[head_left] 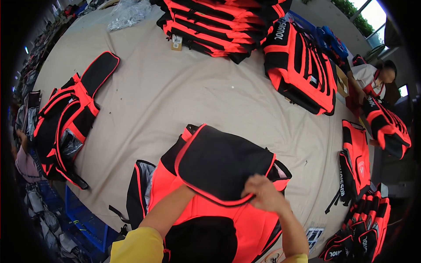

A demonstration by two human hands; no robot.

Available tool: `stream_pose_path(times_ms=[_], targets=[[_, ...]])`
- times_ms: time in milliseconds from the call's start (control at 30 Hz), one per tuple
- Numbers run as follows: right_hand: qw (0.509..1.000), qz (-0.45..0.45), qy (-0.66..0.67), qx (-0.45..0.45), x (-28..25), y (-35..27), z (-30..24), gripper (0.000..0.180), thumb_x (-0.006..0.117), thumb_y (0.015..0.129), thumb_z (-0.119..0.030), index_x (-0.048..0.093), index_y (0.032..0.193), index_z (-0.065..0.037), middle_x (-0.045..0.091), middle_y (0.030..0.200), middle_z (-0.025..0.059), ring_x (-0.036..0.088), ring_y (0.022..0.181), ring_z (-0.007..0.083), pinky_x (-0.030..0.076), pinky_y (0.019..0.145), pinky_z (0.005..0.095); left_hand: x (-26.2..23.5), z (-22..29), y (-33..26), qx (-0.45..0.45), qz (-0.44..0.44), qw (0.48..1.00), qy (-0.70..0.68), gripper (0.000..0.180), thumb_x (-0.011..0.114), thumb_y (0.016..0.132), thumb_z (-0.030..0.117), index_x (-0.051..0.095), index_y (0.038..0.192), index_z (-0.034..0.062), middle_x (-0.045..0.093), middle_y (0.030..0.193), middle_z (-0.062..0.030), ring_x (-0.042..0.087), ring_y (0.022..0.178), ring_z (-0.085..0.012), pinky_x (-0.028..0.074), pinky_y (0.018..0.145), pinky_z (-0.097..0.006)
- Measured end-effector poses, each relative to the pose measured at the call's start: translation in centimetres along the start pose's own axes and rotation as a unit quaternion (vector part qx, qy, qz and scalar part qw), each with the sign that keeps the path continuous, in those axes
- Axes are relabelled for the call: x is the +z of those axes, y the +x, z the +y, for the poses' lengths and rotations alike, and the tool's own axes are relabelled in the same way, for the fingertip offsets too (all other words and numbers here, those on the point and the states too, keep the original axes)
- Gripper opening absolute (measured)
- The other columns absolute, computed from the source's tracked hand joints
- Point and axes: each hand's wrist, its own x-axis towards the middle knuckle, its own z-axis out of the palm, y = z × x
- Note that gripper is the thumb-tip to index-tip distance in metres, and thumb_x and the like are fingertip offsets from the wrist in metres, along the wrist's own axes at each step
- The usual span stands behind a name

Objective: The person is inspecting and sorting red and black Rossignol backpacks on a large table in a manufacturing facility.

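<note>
A black and neon-red backpack (206, 210) lies in front of me on the cloth-covered table. Its black top flap (223, 162), edged in neon red, is folded toward me over the bag's upper part. My right hand (265, 195) is at the flap's near right edge, its fingers curled together on the trim. From the lower left my left forearm (171, 208) reaches under the flap, so the left hand itself is hidden. Beside that forearm, a side pocket with grey lining gapes open.
A tall stack of matching backpacks (219, 26) stands at the far side, with more bags (302, 70) to its right. Another backpack (66, 118) lies at left, its flap spread out. Bags (364, 223) pile up at right. A person (372, 79) handles a bag at far right.
</note>
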Motion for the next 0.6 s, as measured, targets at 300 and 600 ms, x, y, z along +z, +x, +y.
stream_pose_path(times_ms=[300,600], targets=[[0.957,0.263,-0.079,0.09,11.5,-9.2,1.8,0.025,0.063,0.061,0.009,0.065,0.08,-0.007,0.061,0.095,0.0078,0.062,0.11,0.0289,0.049,0.111,0.0493,0.1,-0.2,-1.4,-0.231,0.038,0.935,-0.268,0.027,0.061,0.099,0.032,0.073,0.107,0.0086,0.075,0.104,-0.0106,0.068,0.109,-0.0374,0.047,0.107,-0.049],[0.954,0.273,-0.059,0.11,14.3,-8.8,2.0,0.02,0.063,0.066,0.007,0.065,0.08,-0.006,0.06,0.094,0.0084,0.061,0.109,0.0296,0.048,0.111,0.0494,-0.2,-1.8,-1.8,-0.412,-0.019,0.82,-0.397,0.029,0.06,0.099,0.032,0.073,0.11,0.008,0.075,0.104,-0.0119,0.068,0.108,-0.0375,0.047,0.109,-0.05]])
